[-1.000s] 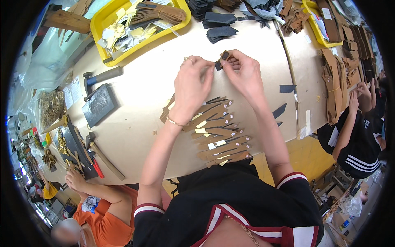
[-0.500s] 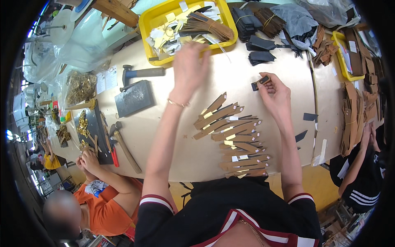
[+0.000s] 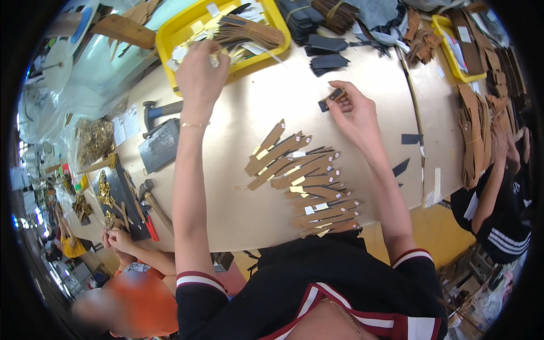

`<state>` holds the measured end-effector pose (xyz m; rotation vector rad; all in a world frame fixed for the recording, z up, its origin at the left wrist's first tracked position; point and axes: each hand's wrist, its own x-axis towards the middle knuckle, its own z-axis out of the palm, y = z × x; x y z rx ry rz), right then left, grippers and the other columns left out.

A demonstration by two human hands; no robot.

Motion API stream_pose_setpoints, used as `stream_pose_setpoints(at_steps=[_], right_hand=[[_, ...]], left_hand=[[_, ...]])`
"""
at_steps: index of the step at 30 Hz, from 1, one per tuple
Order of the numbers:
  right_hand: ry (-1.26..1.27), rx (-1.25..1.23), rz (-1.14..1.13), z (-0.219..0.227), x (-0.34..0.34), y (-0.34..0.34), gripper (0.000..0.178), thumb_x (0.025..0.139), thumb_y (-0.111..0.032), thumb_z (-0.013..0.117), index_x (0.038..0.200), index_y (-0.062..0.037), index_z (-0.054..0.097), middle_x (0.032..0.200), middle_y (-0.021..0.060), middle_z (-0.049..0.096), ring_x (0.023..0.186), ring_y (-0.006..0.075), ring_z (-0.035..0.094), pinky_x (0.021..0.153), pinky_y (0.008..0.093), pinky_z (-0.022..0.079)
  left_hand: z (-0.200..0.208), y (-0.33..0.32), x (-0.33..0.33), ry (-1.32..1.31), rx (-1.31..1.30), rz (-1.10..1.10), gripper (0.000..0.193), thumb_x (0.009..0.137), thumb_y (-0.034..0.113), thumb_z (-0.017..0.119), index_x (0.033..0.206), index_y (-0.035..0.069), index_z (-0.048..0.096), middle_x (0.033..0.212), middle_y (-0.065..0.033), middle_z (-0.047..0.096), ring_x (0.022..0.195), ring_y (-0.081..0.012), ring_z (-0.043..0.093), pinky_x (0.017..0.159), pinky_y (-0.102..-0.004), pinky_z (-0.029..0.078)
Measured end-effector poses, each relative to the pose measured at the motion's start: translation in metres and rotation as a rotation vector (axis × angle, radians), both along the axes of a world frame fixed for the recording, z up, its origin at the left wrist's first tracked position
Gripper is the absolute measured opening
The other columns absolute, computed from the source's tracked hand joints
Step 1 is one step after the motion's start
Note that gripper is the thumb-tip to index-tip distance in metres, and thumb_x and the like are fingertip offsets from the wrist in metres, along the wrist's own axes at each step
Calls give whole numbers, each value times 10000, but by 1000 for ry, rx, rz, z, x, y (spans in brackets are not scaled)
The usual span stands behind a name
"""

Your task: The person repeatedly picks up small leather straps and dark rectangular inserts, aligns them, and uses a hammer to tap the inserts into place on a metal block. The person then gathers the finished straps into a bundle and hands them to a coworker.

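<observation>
Black short-sleeved top (image 3: 243, 311), loose-looking fabric. Left cuff (image 3: 201, 281) and right cuff (image 3: 412, 256) edged alike: white band between maroon stripes. Open V-shaped neckline trim (image 3: 310, 301) repeats maroon and white; broad white block (image 3: 423, 327) with maroon border at its right end. Fine gold-toned neck chain (image 3: 343, 319) inside neckline. Slim gold-toned bracelet (image 3: 194, 124) around wrist of left hand (image 3: 203, 71). Black cloth (image 3: 317, 245) at waist, thin dark ties (image 3: 251, 262) at its left side.

Mid-frame, matt brown leather-looking strips (image 3: 310, 171) lie on a smooth, faintly glossy tan surface (image 3: 241, 153). The tray (image 3: 255, 65), upper left, is shiny yellow plastic, holding paper scraps (image 3: 213, 9). Farther left, a slab (image 3: 160, 147) looks like scuffed metal; crinkled clear plastic sheeting (image 3: 90, 85) gleams.
</observation>
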<state>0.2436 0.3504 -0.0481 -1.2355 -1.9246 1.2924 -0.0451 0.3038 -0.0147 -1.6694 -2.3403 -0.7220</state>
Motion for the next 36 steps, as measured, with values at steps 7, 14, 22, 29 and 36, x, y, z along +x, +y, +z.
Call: stream_pose_setpoints(at_steps=[7,14,22,29,36], right_hand=[[13,-43,6,0,2,4,327,857,-49,669,1176,10,631,799,98,687,699,129,669,683,261,548],[10,-92,-3,1,4,10,319,863,-49,684,1174,8,636,793,48,678,693,47,603,654,207,509],[60,-110,-61,-3,3,7,280,857,-23,667,1134,0,633,803,35,676,694,30,593,642,193,502],[61,-117,-87,-2,3,6,263,858,-28,666,1116,3,622,808,35,675,701,26,592,649,187,503],[134,-47,-53,-9,7,0,298,873,-12,651,1169,12,633,846,58,699,743,83,642,711,229,530]], left_hand=[[-26,-30,128,-46,80,-256,121,771,76,747,885,108,721,924,-25,710,723,-210,659,652,-318,514],[-52,-37,172,104,-68,-178,121,800,99,698,915,89,733,966,-37,677,777,-207,652,698,-326,501],[-50,-41,177,141,-103,-175,136,803,114,705,934,96,735,956,-40,683,797,-209,661,712,-342,501],[-52,-42,176,203,-115,-227,129,819,129,693,941,92,716,978,-49,683,841,-209,657,727,-339,502],[-50,-43,173,137,-157,-300,177,835,80,648,1002,44,694,1047,-98,664,920,-228,645,781,-351,496]])
